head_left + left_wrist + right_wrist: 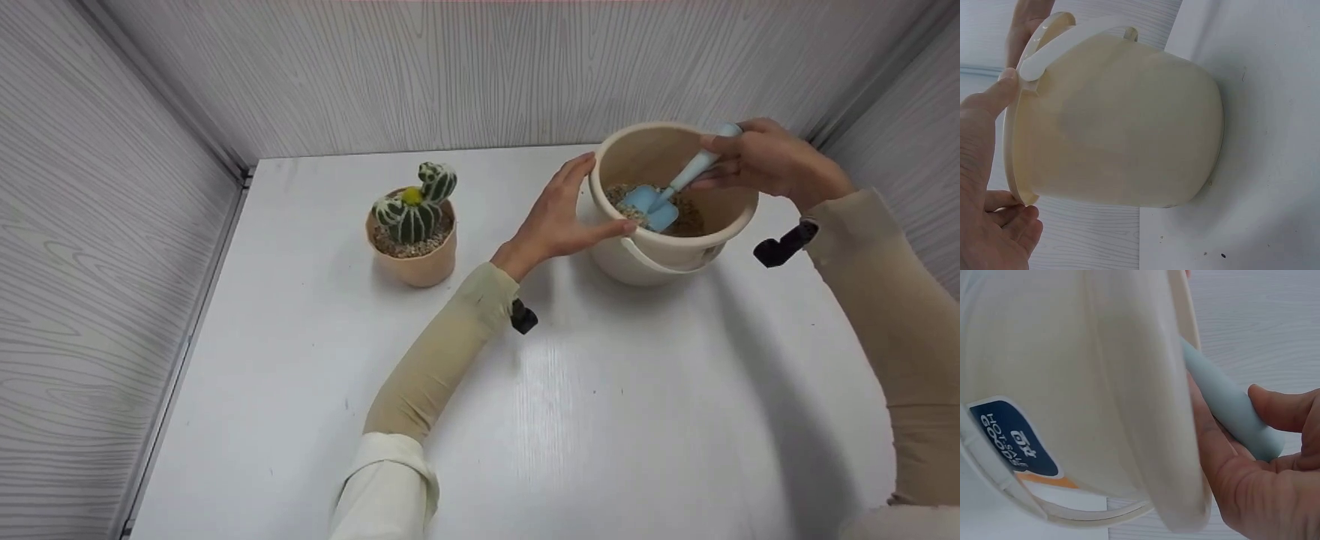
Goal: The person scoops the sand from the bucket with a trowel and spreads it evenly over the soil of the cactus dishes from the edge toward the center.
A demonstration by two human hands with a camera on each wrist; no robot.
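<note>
Scooping step: right hand (765, 159) grips the trowel (664, 199) in the bucket's (667, 255) gravel; left hand (559, 214), fingers straight, steadies its rim. Lifting needs a level blade.

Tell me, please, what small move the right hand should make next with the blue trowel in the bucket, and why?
Probably lift the trowel out level. Its blade already lies in the gravel inside the bucket, the right hand holds the handle, and the left hand steadies the rim.
</note>
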